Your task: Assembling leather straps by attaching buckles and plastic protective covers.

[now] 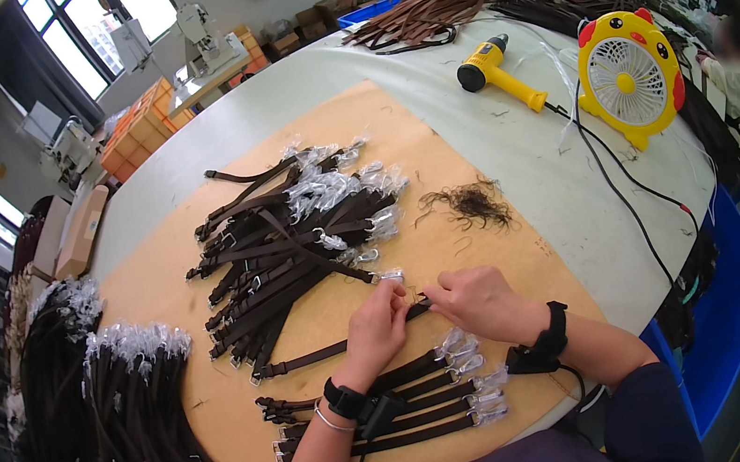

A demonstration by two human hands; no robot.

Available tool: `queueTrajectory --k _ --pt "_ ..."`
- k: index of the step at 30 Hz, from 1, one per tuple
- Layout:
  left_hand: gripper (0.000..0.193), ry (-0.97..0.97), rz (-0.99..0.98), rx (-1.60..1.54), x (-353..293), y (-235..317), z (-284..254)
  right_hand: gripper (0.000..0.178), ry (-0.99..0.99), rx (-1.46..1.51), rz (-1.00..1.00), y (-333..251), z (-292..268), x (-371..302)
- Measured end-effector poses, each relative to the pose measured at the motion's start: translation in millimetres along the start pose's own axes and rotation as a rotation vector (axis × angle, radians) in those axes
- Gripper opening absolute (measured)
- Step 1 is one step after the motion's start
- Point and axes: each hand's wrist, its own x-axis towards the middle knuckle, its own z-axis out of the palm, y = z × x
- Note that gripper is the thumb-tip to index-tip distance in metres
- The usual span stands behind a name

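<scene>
A dark brown strap (308, 359) with a metal buckle at its left end runs across the tan board toward my hands. My right hand (476, 301) pinches the strap near its right end. Close beside it, my left hand (378, 326) is closed, thumb and fingertips together just above the strap; whatever they pinch is too small to make out. Just beyond lies a heap of similar straps (272, 273), their metal clasps wrapped in clear plastic. Nearer me, several straps (424, 412) lie side by side under my forearms, clasps to the right.
Bundled straps (145, 414) hang over the table's left edge. Dark thread scraps (472, 204) lie on the tan board (354, 120). Farther right are a yellow heat gun (500, 76), a yellow fan (628, 81) and cords. A blue bin (727, 313) stands beside the table; brown strips (433, 9) lie behind.
</scene>
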Motion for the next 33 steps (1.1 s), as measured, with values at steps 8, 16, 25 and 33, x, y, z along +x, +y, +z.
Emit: queueTrajectory --k 8,16,25,33 --pt "0.026 -0.016 -0.057 -0.107 0 -3 -1 0.022 0.075 0.091 -0.054 0 -1 1" --pt "0.024 -0.006 -0.071 -0.123 1 -5 -1 0.015 0.017 0.058 0.006 2 -4 -1" --pt "0.021 -0.028 -0.112 -0.166 1 2 -5 0.022 0.096 0.073 0.053 -1 -7 2" --pt "0.025 -0.086 0.364 0.297 2 14 -6 0.022 0.195 0.164 0.186 19 -7 -2"
